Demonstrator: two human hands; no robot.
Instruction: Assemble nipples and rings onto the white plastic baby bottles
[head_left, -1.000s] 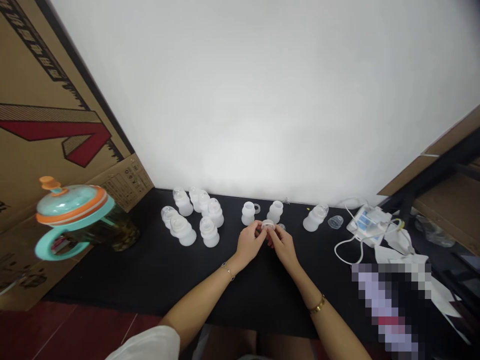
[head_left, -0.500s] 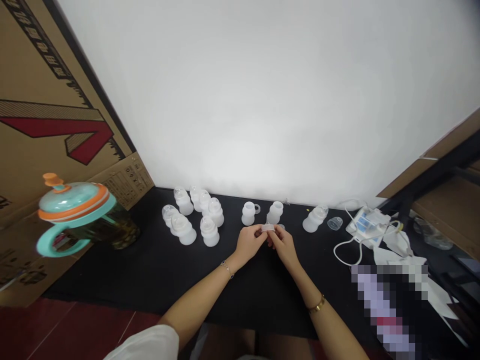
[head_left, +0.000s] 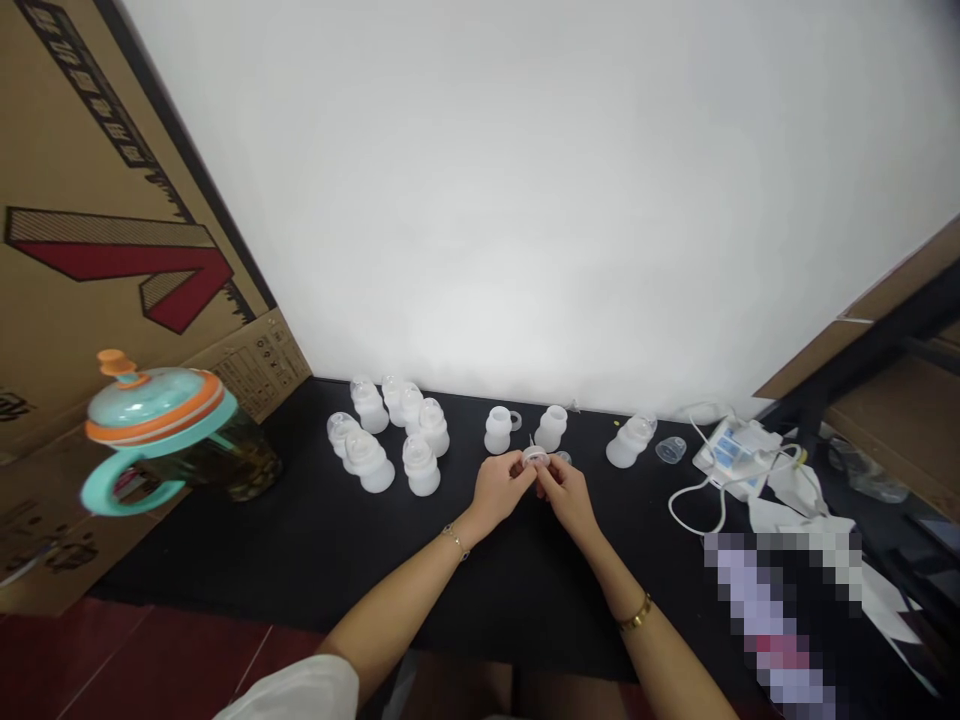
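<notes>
ring (head_left: 535, 454), white, round and plastic-looking, is pinched in my grip, the fingers of my left hand (head_left: 496, 487) and right hand (head_left: 568, 494) closed on it from either side, over the matte black surface (head_left: 450, 560). beyond it stand two milky, waisted, open-necked bottles (head_left: 497, 436). half a second ago it showed nearly edge-on, a flat band; now it's tilted, its round face showing.

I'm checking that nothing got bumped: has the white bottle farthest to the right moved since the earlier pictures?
No. Against the wall, the white bottle shows no shift either way; only the camera's view drifts slightly.
</notes>
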